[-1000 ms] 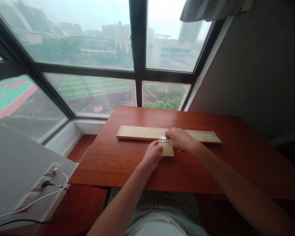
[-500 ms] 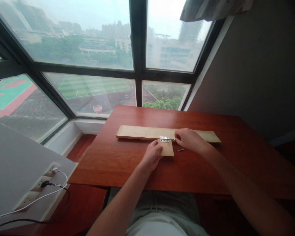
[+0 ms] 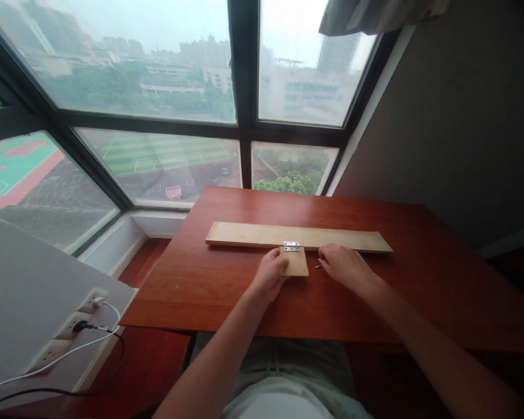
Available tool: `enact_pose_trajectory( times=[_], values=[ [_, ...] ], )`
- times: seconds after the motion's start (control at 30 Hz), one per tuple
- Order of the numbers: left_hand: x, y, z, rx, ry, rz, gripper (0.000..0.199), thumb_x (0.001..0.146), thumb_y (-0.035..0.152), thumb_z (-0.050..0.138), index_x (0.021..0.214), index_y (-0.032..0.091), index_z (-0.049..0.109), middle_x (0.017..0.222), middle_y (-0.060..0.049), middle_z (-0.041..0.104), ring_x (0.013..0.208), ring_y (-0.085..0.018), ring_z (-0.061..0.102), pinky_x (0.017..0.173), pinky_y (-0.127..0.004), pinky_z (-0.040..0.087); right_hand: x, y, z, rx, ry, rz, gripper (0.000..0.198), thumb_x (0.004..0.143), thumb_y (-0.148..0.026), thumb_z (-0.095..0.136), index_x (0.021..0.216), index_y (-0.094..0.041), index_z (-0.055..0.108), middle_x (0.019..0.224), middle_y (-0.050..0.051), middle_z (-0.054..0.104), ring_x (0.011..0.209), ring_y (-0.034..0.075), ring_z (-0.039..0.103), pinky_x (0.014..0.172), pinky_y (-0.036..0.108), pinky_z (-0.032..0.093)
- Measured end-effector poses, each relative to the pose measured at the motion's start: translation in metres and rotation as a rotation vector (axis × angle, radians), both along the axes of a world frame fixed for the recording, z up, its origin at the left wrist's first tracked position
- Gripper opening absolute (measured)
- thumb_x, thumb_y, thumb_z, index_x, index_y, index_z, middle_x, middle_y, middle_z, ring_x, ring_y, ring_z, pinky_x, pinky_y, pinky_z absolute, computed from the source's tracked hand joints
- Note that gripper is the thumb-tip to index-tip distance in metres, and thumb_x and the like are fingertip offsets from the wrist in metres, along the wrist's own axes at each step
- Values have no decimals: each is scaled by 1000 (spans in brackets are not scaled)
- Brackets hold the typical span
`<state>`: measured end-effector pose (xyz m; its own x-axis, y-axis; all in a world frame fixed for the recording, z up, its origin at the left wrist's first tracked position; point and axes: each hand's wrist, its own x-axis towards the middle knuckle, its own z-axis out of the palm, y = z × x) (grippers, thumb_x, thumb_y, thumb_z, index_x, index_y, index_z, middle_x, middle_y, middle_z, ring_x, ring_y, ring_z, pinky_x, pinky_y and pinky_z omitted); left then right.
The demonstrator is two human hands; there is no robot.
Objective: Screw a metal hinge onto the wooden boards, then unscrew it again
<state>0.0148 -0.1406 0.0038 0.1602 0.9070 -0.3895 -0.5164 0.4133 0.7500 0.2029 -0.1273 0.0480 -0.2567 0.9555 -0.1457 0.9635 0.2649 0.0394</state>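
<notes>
My left hand (image 3: 271, 273) pinches a small wooden board (image 3: 295, 266) at its left edge. A silver hinge (image 3: 291, 246) with screw holes spans the small board and the near edge of a long, pale wooden plank (image 3: 253, 234). To the right, my right hand (image 3: 343, 263) is just above the table with its fingertips pinched together. A thin screw tip (image 3: 319, 261) shows at those fingertips, the rest covered by them. Right below it lies another small screw (image 3: 318, 267) on the table, partly hidden by the hand.
The reddish-brown table (image 3: 192, 291) reaches toward the large window (image 3: 174, 166). At the left, a low white wall holds power sockets (image 3: 72, 326) with a white cable and a black cable (image 3: 122, 349) plugged in. A dark wall rises at the right.
My right hand has moved slightly right and down, away from the plank's edge beside the hinge, to the screw on the table. The left hand, small board and hinge stay put.
</notes>
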Motion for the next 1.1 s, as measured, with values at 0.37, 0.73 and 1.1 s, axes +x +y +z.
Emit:
enact_pose_trajectory(
  times=[0.37, 0.73, 1.1],
  values=[
    [0, 1, -2, 0, -10, 8, 30, 63, 4, 58, 91, 13, 62, 89, -8, 68, 67, -14, 62, 55, -23, 51, -2, -8, -1, -49, -82, -26, 12, 90, -28, 53, 92, -21, 63, 100, 8, 68, 92, 24, 66, 67, 29, 41],
    [-1, 1, -1, 3, -13, 8, 30, 62, 4, 60, 91, 13, 62, 88, -9, 68, 69, -15, 63, 57, -23, 51, -1, -8, -3, -55, -77, -30, 12, 89, -29, 53, 92, -21, 62, 100, 8, 68, 91, 25, 66, 65, 30, 40],
    [0, 1, -2, -1, -12, 6, 30, 62, 5, 60, 91, 13, 62, 88, -9, 69, 70, -16, 65, 58, -24, 53, 5, 2, 31, 99, 191, -50, 22, 88, -29, 51, 104, -21, 64, 90, 5, 71, 81, 21, 65, 71, 29, 41]
  ],
)
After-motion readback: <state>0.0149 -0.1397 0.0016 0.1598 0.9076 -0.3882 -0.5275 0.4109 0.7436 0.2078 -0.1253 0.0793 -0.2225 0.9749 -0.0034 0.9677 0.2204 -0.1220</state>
